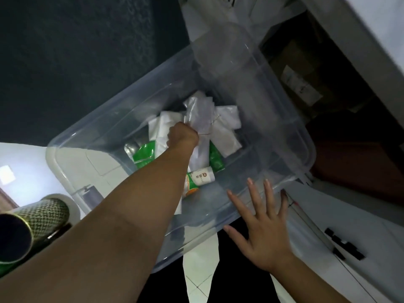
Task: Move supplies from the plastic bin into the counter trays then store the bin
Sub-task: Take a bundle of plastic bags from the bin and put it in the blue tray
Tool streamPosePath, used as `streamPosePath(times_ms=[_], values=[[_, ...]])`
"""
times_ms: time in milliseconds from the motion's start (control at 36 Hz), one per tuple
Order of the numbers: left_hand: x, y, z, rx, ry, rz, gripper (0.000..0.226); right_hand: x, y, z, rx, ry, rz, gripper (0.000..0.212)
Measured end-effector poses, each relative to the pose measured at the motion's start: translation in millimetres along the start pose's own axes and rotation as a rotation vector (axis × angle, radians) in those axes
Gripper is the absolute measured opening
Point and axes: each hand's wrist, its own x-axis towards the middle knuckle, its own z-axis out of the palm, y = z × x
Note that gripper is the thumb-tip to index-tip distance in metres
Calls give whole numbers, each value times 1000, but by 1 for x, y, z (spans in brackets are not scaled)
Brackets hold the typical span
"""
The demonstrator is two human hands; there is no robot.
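Observation:
A clear plastic bin [91,136] fills the middle of the head view, resting on a white counter. Inside lie white packets [225,125], green packets [142,154] and a small white-and-green carton [200,178]. My left hand [182,135] reaches deep into the bin, its fingers curled round a bundle of the white packets. My right hand [260,230] is spread flat with straight fingers against the bin's near wall, close to its right corner.
A dark mesh-patterned cylinder [32,224] lies at the lower left beside the bin. An open dark cabinet with a cardboard box [299,77] is at the upper right. A white counter [328,215] with a black handle [343,243] runs along the right.

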Motion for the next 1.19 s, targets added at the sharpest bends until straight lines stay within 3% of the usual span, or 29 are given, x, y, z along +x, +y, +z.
streamPosePath(times_ms=[139,194,333,472,583,667,778,861,1000,1194], values=[[-36,-16,-9,-249,63,201,11,-1,-18,-32,-21,-128,129,68],[-60,-26,-22,-424,107,218,11,6,-27,-51,57,-141,238,66],[-114,-67,-72,-796,167,88,11,55,-30,-87,343,44,233,52],[-154,-105,-95,-1032,103,-48,19,148,-28,-52,580,-165,359,53],[-164,-119,-93,-1110,66,-100,20,218,-27,-2,361,-318,450,69],[-163,-123,-90,-1146,39,-85,24,254,-21,27,252,-251,547,73],[-158,-126,-90,-1230,-28,-60,31,284,-24,47,202,-125,659,62],[-153,-128,-93,-1241,-50,-73,28,289,-25,54,151,-146,684,65],[-148,-131,-108,-1207,-137,-78,27,286,-12,57,273,-220,707,53],[-153,-136,-147,-1205,-294,-44,32,257,-24,12,420,-155,661,30]])
